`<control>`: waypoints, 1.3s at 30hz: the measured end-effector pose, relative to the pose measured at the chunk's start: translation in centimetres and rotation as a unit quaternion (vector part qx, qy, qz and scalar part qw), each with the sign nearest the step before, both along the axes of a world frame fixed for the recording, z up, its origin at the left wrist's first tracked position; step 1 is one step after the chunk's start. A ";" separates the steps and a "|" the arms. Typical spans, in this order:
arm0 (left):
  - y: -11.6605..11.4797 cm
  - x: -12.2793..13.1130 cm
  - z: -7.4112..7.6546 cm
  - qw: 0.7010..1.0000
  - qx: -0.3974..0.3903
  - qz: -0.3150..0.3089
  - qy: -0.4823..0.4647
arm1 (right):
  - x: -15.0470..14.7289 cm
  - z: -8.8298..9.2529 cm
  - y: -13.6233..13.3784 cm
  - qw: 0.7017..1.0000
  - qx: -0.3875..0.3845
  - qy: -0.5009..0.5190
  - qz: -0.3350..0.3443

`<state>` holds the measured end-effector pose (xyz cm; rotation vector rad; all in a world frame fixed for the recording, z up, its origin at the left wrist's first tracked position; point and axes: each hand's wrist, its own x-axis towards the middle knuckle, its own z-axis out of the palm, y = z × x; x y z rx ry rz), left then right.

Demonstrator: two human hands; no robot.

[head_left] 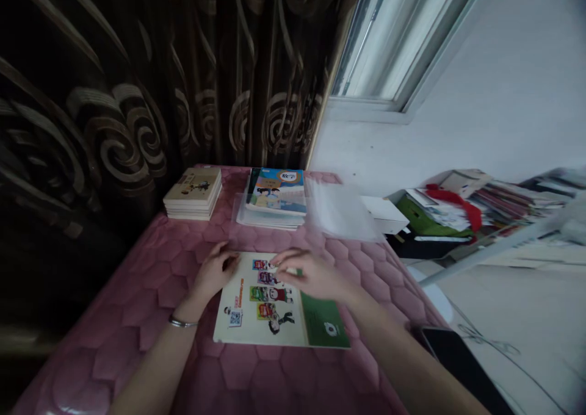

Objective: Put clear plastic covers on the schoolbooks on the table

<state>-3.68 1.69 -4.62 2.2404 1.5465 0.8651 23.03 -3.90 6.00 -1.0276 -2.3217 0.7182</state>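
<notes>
A thin book [274, 335] with a cream and green cover lies flat on the padded pink table cover in front of me. Cartoon figures and a QR code are printed on it. At its far left corner, my left hand [215, 274] rests with curved fingers apart, touching the edge. My right hand [306, 273] is over the far part of the book, its fingers loosely bent and apart; contact with the cover is hard to judge. Beyond the hands lies a clear plastic sheet [238, 223], partly beneath a stack of books topped by a blue textbook [277, 192].
A stack of tan books [192, 189] stands back left by a dark patterned curtain [220, 85]. More translucent sheets [345, 210] lie back right. A black flat object [458, 360] is at the right edge. Beyond are a white box [384, 213] and piled papers [439, 210].
</notes>
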 end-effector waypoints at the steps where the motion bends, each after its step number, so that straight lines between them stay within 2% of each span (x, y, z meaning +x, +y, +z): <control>1: 0.0 0.0 0.1 1.000 -0.002 -0.003 -0.002 | -0.1 -0.6 -1.4 1.000 -0.013 -0.010 0.016; 3: -0.1 0.0 0.2 1.000 -0.008 -0.009 -0.002 | -0.6 -1.8 -3.5 0.999 -0.031 -0.014 0.040; 6: -0.2 0.0 0.3 1.000 -0.011 -0.005 0.003 | -1.7 -3.3 -5.0 0.996 -0.047 -0.003 0.072; 12: -0.3 0.1 0.3 1.000 -0.016 0.004 0.003 | -3.0 -6.0 -5.9 0.995 -0.020 -0.057 0.074; 16: -0.2 0.0 0.2 1.000 -0.020 0.001 -0.007 | -2.9 -6.9 -5.9 0.994 -0.007 -0.083 0.067; 28: 0.0 -0.3 0.3 0.999 -0.038 -0.008 -0.021 | -2.5 -6.6 -5.4 0.996 0.002 -0.047 0.072; 32: 0.1 -0.4 0.1 0.998 -0.044 -0.001 -0.038 | -2.7 -5.9 -5.8 0.997 0.004 -0.037 0.068; 36: 0.3 -0.6 0.5 0.995 -0.035 0.014 -0.092 | -2.3 -4.4 -6.3 0.993 0.081 -0.085 0.007; 39: -0.1 -0.9 2.0 0.984 -0.043 -0.001 -0.173 | -1.6 -3.5 -6.1 0.985 0.138 -0.070 -0.072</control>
